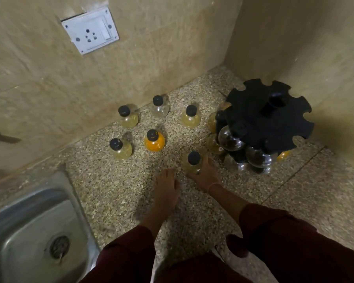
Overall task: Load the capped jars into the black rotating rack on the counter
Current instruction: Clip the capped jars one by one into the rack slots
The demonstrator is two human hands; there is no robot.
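At far left we note a steel sink (pixel 29 221) set into the speckled counter (pixel 114 190). On the wall above and to its right sits a white socket plate (pixel 90 30).

Five capped jars stand loose on the counter, upright, apart from one another, each with a black cap. We list them left to right:
- front pale jar (pixel 121 151)
- rear pale jar (pixel 129 118), near the wall
- orange jar (pixel 154 141), just right of the front pale jar
- clear jar (pixel 160 108), closest to the wall
- right pale jar (pixel 190 119), near the rack's left side

The left hand (pixel 166 186) lies low over the counter with fingers straight and close together, holding nothing. We cannot tell whether it touches the surface.

Just right of it, the right hand (pixel 204 172) grips the near jar (pixel 192 163), with the fingers curled round its pale body and the cap left exposed. This jar is upright, between the orange jar and the rack. Both forearms emerge from dark red sleeves.

The rack (pixel 264 119) stands in the corner at right. Its black top disc has notches round the rim. Loaded jars (pixel 231 140) cluster at its left and front sides below the disc; their count is unclear
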